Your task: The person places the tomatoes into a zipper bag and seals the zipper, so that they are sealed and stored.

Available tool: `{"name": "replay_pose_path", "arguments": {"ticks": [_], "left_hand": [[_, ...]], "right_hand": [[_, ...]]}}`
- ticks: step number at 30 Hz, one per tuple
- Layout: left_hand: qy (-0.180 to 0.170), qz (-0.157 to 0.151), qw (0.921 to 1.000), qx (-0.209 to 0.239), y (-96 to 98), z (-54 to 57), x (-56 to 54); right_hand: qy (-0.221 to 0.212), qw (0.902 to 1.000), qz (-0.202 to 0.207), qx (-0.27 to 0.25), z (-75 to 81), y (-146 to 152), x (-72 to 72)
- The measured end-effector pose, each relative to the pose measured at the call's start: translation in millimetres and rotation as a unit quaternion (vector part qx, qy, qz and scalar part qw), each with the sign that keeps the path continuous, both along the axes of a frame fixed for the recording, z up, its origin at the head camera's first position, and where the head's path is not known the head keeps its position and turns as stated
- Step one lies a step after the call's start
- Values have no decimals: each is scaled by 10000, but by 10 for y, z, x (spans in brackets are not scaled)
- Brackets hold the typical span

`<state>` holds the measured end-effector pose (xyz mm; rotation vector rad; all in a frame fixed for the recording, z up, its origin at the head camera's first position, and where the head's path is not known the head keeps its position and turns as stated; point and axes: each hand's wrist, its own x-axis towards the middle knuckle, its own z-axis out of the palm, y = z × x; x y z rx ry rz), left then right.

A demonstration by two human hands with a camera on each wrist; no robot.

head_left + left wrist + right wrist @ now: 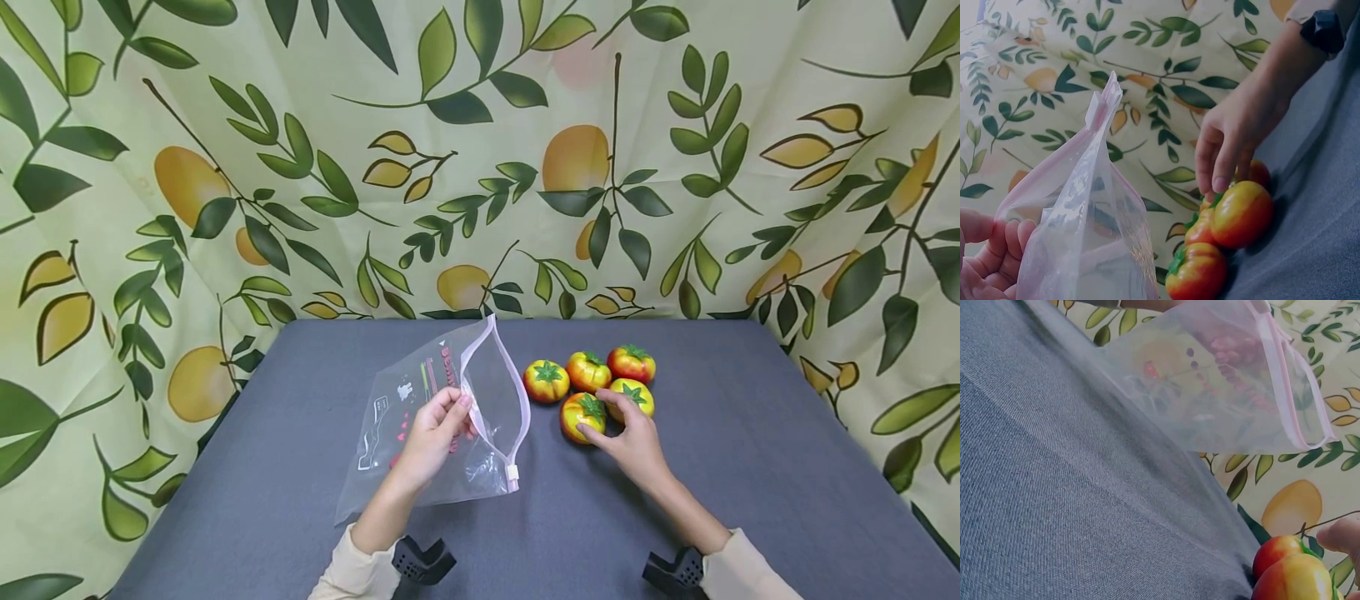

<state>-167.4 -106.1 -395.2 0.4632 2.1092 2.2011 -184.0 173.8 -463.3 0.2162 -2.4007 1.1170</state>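
My left hand (442,421) pinches the edge of a clear zip bag (480,467) between thumb and fingers. The bag has a pale pink rim with a white slider, and its mouth gapes toward the right. My right hand (633,433) is over the front of a group of red-and-yellow tomatoes with green leafy tops. Its thumb and fingers are spread about the nearest tomato (576,419), fingertips close to its top. In the left wrist view, the right hand (1241,137) reaches down over that tomato (1244,214). The right wrist view shows only the thumb (1341,540) near the fruit.
More tomatoes stand close together behind and beside the nearest one: one at the left (546,382), two at the back (632,364), one at the right (639,402). A grey cloth covers the table (247,467). A leaf-patterned curtain (480,167) hangs behind it.
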Motion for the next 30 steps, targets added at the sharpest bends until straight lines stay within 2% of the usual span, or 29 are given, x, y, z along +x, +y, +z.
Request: {"name": "replay_pose_path", "arguments": {"ticks": [9,15,30], "left_hand": [[-44,37,9999,-92,-18,0,10],[-28,19,9999,-96,-14,2,12],[-16,-3,9999,-150,4,12,13]], "right_hand": [[-384,9990,204,-33,-26,-11,-46],[-488,9984,281,24,-43,-23,-56],[-845,9957,216,316,-58,-48,-67]]}}
